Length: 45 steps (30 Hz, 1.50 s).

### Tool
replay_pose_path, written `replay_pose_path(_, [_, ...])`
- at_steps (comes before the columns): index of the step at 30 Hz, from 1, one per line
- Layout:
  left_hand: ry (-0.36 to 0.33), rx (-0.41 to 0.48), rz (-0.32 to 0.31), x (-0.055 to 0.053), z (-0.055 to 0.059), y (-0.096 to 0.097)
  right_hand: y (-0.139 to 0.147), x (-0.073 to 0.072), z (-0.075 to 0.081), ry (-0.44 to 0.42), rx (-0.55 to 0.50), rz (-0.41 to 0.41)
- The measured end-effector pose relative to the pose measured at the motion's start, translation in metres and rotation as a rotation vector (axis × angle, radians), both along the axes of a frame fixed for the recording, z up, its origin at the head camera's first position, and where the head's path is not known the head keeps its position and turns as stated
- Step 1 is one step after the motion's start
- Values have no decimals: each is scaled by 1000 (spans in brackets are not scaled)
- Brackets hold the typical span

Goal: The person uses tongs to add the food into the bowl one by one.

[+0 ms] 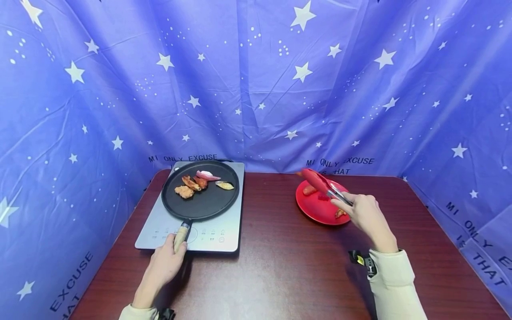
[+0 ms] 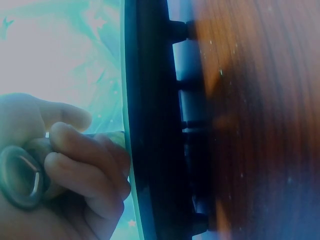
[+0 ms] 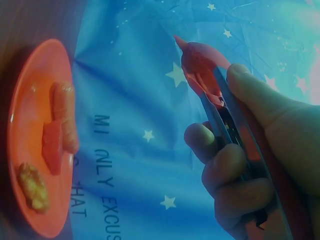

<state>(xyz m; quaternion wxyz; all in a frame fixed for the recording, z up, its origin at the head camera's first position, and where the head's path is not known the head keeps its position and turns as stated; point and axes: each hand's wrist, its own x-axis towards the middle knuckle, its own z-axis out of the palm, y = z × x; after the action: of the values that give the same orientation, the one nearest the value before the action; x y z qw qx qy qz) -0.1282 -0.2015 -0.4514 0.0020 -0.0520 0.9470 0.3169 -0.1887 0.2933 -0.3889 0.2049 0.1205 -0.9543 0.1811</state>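
Observation:
My left hand (image 1: 164,263) grips the wooden handle (image 1: 181,236) of a round black frying pan (image 1: 204,204). In the pan lie a fried chicken piece (image 1: 184,192), browned wing-like pieces (image 1: 191,182), a purplish-red piece with a white top (image 1: 208,176) and a yellowish piece (image 1: 225,185). My right hand (image 1: 366,218) holds metal tongs with red heads (image 1: 316,181) above the far part of a red plate (image 1: 311,208). A small pointed orange piece (image 3: 179,43) sticks out at the tongs' tip; its kind is unclear. On the plate lie a sausage (image 3: 64,107), a red block (image 3: 52,147) and a browned piece (image 3: 33,187).
The pan stands on a silver induction cooker (image 1: 148,240) at the left of the dark red wooden table (image 1: 276,253). Behind and beside the table hangs a blue curtain (image 1: 256,89) with white stars. The cooker's raised edge shows close up in the left wrist view.

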Motion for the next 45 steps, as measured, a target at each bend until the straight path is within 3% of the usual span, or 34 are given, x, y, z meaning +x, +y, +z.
replay_pose_path(9, [0,-4,-2,0,1,0,-16,-4,7,-28,-28,-14])
replay_pose_path(18, [1,-4,-6,1,3,1,-32,-8,10,55,33,67])
replay_pose_path(26, [7,-5,-7,0,3,1,-46,-13,13,63,45,116])
replay_pose_path(45, [1,-1,-1,1,1,1,-87,-20,28,-19,-17,196])
